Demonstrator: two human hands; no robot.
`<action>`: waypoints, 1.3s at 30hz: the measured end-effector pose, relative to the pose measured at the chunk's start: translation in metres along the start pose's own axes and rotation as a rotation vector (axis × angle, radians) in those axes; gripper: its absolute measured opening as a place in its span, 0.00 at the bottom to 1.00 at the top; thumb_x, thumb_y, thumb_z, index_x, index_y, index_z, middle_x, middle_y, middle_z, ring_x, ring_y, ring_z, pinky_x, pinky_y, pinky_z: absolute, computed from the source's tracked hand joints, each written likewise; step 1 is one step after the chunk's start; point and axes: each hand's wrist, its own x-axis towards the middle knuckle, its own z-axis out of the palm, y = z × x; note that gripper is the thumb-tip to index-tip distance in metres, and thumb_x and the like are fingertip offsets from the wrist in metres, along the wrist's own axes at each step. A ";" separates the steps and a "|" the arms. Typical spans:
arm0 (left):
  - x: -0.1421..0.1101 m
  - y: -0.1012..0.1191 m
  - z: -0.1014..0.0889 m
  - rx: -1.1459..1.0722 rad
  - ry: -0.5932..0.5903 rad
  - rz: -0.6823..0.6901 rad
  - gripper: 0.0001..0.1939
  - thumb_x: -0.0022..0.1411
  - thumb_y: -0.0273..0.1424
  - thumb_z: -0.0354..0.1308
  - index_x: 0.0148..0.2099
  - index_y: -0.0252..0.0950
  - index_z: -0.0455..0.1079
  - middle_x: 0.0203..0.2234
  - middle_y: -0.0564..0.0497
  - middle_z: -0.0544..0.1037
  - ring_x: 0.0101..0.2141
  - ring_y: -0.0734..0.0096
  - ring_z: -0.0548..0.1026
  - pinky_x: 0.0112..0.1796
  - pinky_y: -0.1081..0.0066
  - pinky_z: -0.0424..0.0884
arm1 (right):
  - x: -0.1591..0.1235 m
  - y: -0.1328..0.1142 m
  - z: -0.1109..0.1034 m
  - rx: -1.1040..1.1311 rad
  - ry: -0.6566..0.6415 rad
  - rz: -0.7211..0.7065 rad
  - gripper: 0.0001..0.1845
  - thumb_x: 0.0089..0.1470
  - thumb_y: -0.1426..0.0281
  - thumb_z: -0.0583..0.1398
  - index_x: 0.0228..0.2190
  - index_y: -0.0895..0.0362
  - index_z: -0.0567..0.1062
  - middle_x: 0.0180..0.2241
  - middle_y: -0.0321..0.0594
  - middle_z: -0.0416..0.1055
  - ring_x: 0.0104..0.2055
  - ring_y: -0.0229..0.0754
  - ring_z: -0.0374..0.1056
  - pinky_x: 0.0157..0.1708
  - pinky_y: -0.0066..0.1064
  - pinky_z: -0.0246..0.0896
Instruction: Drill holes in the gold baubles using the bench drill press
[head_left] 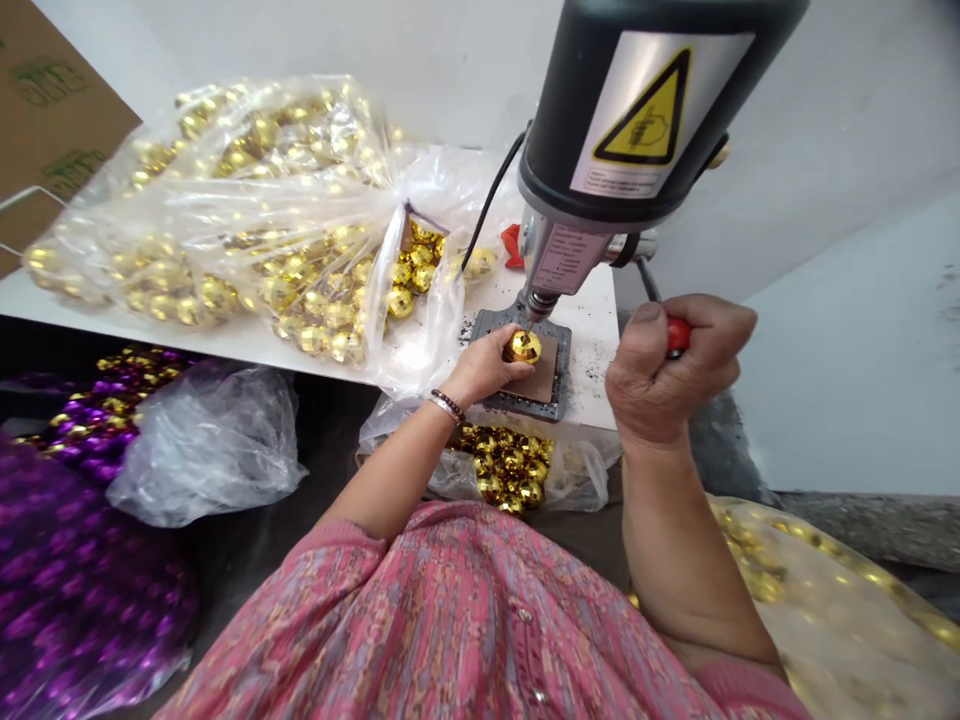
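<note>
My left hand [484, 367] grips a shiny gold faceted ball [524, 347] between thumb and fingers on the grey base plate [562, 385] of a drill press [551, 215]. The drill bit [530, 326] comes down to the top of the ball; whether it has gone in, I cannot tell. My right hand [670, 365] is closed around the red-knobbed feed lever [677, 338] at the machine's right side. A brown board [536, 385] lies under the ball.
A large clear bag of gold balls [300, 250] lies open on the white table [225, 345]. More gold balls [517, 470] sit in a bag below the table edge. Purple balls [82, 580] are at lower left. A black cable [491, 195] hangs beside the drill. Dark shavings dot the table.
</note>
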 end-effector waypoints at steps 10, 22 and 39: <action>-0.002 0.002 0.000 0.013 0.001 0.016 0.25 0.66 0.29 0.77 0.64 0.40 0.84 0.52 0.47 0.91 0.53 0.52 0.88 0.58 0.62 0.81 | -0.021 0.006 0.018 0.055 0.088 -0.054 0.26 0.72 0.42 0.53 0.36 0.50 0.70 0.33 0.40 0.67 0.35 0.41 0.65 0.41 0.38 0.71; -0.014 0.000 -0.005 -0.088 0.000 0.025 0.28 0.62 0.28 0.74 0.64 0.38 0.80 0.49 0.51 0.89 0.49 0.58 0.86 0.53 0.66 0.81 | 0.071 -0.041 0.008 0.138 0.027 0.054 0.08 0.72 0.65 0.53 0.37 0.53 0.64 0.33 0.33 0.61 0.36 0.33 0.58 0.42 0.30 0.62; -0.088 -0.016 -0.017 -0.096 -0.151 0.262 0.32 0.61 0.29 0.74 0.68 0.41 0.79 0.57 0.45 0.89 0.54 0.57 0.87 0.58 0.58 0.84 | 0.077 -0.044 0.010 0.168 0.016 0.082 0.08 0.69 0.71 0.54 0.35 0.51 0.60 0.32 0.32 0.63 0.35 0.33 0.58 0.42 0.29 0.63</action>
